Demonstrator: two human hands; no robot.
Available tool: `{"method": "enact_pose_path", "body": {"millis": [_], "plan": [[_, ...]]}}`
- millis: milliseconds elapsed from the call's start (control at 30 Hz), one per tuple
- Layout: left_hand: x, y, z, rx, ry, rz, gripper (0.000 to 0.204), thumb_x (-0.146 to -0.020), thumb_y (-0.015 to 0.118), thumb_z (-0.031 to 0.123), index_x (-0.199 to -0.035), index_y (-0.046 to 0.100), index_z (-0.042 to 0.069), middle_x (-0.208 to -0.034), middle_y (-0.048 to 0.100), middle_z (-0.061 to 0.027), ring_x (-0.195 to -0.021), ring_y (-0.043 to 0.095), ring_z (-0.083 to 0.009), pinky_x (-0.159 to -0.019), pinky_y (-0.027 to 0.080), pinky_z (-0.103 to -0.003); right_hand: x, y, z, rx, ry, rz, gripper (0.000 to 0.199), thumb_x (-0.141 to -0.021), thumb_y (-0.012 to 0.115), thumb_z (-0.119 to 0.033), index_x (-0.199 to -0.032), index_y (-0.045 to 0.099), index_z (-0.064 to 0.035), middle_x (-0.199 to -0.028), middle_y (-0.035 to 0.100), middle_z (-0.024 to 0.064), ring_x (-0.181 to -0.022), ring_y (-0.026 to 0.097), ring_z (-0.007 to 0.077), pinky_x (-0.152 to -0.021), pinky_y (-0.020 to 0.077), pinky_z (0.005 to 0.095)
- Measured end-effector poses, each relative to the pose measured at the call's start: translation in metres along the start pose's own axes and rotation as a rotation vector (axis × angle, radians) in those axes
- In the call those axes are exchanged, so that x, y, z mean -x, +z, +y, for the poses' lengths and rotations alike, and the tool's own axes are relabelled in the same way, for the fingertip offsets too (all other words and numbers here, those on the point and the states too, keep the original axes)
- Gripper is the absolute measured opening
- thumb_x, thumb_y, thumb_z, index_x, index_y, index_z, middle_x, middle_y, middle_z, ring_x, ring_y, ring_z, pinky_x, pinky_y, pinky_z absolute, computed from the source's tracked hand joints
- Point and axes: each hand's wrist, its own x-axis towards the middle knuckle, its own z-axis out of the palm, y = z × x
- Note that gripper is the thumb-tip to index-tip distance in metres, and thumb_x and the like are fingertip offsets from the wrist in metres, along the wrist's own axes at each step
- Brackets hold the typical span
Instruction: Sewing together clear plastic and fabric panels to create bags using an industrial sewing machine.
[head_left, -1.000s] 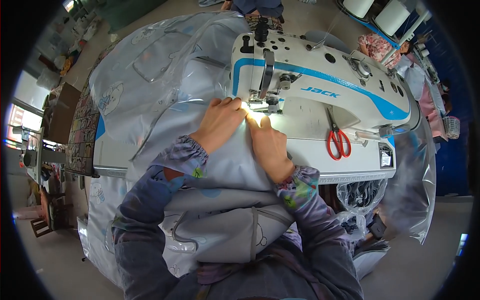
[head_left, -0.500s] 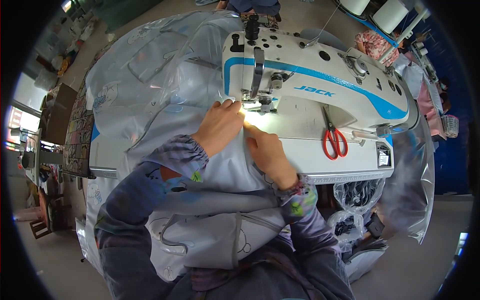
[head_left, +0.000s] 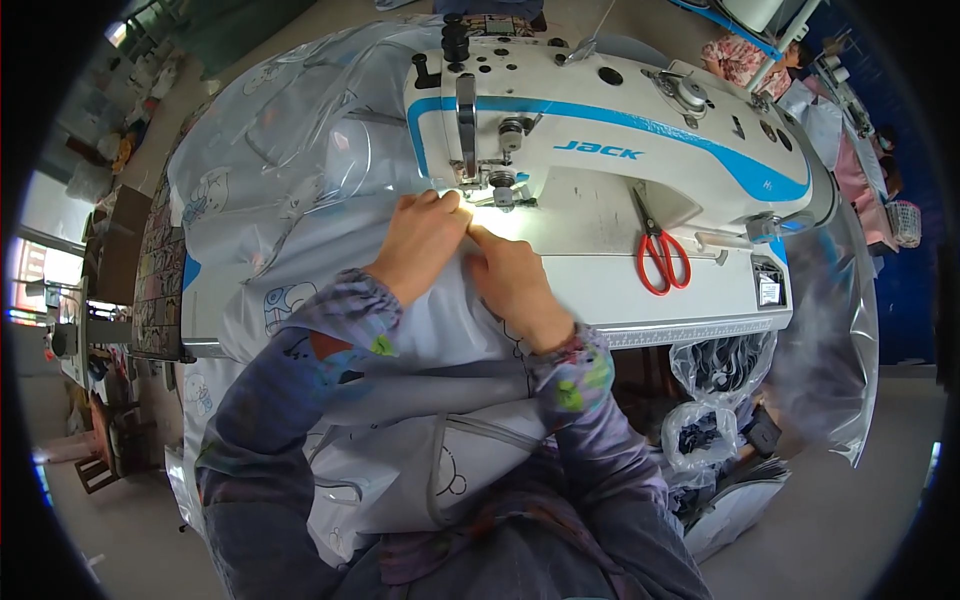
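A white sewing machine (head_left: 650, 140) with a blue stripe stands on its worktable, its lamp lighting the needle area. Right in front of the presser foot (head_left: 503, 195), my left hand (head_left: 420, 245) has its fingers bent and closed on the edge of a pale grey, shiny plastic-like sheet (head_left: 350, 235) with cartoon prints. My right hand (head_left: 515, 285) sits just beside it, its index finger reaching to the same edge and its thumb tucked below. The fingertips nearly meet there, and the pinched edge is mostly hidden. The sheet spreads left across the table and falls into my lap, where grey binding shows.
Red-handled scissors (head_left: 660, 260) lie on the worktable (head_left: 600, 295) right of my hands. Under its right side hang clear plastic bags (head_left: 722, 365) with dark strips. Thread cones (head_left: 750, 12) stand far right, near a person in a floral top (head_left: 740, 58).
The view has shifted, so the machine and scissors appear further left and higher. Both hands stay together at the presser foot. The folds of the sheet in my lap have shifted a little.
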Motion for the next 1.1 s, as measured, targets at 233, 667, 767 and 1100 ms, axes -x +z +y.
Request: {"method": "enact_pose_path", "body": {"millis": [233, 667, 767, 1100], "plan": [[0.002, -0.009, -0.010, 0.207, -0.033, -0.093, 0.009, -0.078, 0.062, 0.000, -0.086, 0.066, 0.003, -0.097, 0.063, -0.0136, -0.097, 0.064, -0.0347, -0.080, 0.056, -0.043, 0.010, 0.001, 0.008, -0.110, -0.148, -0.022, 0.051, -0.085, 0.061, -0.012, -0.135, 0.062, -0.0055, -0.101, 0.070, 0.0286, -0.093, 0.067, 0.0475, -0.084, 0.0534, 0.0517], [0.003, 0.010, 0.021, 0.234, -0.224, -0.096, 0.036, -0.074, 0.067, 0.000, -0.110, 0.067, 0.006, -0.106, 0.059, -0.0153, -0.103, 0.061, -0.0372, -0.086, 0.053, -0.044, -0.011, 0.036, 0.009, -0.374, 0.046, 0.094, 0.037, -0.085, 0.060, -0.013, -0.120, 0.064, -0.0004, -0.104, 0.070, 0.0274, -0.099, 0.066, 0.0473, -0.087, 0.0527, 0.0520], [0.003, 0.016, 0.018, 0.246, -0.244, -0.062, 0.037, -0.076, 0.067, 0.001, -0.112, 0.068, 0.007, -0.107, 0.061, -0.0146, -0.105, 0.062, -0.0372, -0.086, 0.053, -0.044, -0.011, 0.042, 0.013, -0.393, -0.005, 0.183, 0.034, -0.085, 0.060, -0.013, -0.117, 0.064, 0.0003, -0.103, 0.070, 0.0278, -0.099, 0.066, 0.0471, -0.086, 0.0526, 0.0528], [0.019, 0.087, 0.033, -0.057, -0.310, -0.055, 0.022, -0.092, 0.057, 0.016, -0.109, 0.064, 0.004, -0.112, 0.064, -0.0154, -0.108, 0.062, -0.0336, -0.092, 0.052, -0.038, -0.004, 0.004, -0.129, -0.177, -0.730, 0.383, 0.065, -0.082, 0.073, -0.033, -0.128, 0.056, 0.0092, -0.127, 0.057, 0.0252, -0.125, 0.051, 0.0405, -0.101, 0.0388, 0.0556]]}}
